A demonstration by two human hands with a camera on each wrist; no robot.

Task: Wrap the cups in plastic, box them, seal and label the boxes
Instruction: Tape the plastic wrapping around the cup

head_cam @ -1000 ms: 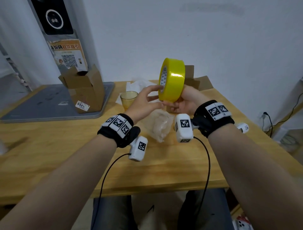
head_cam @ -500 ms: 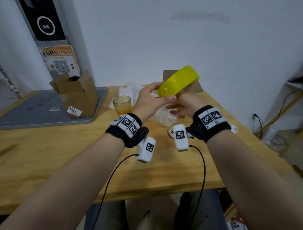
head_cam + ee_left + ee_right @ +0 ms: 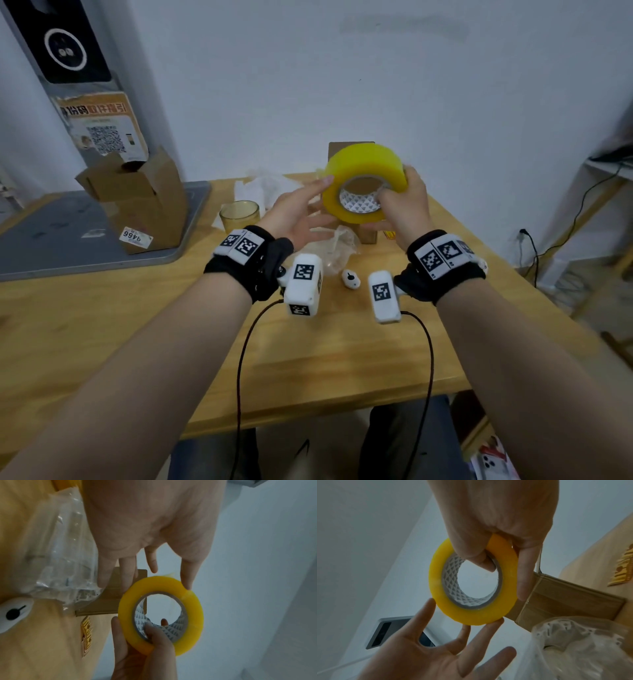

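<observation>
My right hand point(image 3: 404, 202) grips a yellow tape roll point(image 3: 364, 171) above the table, thumb point(image 3: 481, 558) inside the core and fingers round the outside. My left hand point(image 3: 298, 212) is spread open beside it, and one straight fingertip point(image 3: 187, 585) touches the roll's point(image 3: 193, 601) rim. Below the hands a plastic-wrapped cup point(image 3: 337, 246) lies on the table. A bare amber cup point(image 3: 239, 216) stands to the left. A small closed cardboard box point(image 3: 368, 234) stands behind the roll, partly hidden by it.
An open cardboard box point(image 3: 137, 195) with a sticker stands on a grey tray point(image 3: 51, 240) at the left. White plastic sheets point(image 3: 260, 185) lie behind the amber cup. A small white device point(image 3: 350, 278) and yellow labels point(image 3: 388, 234) lie on the wooden table point(image 3: 137, 325).
The roll has turned from edge-on, through flat, until its core faces me. My left hand has let go of it and now only touches its rim.
</observation>
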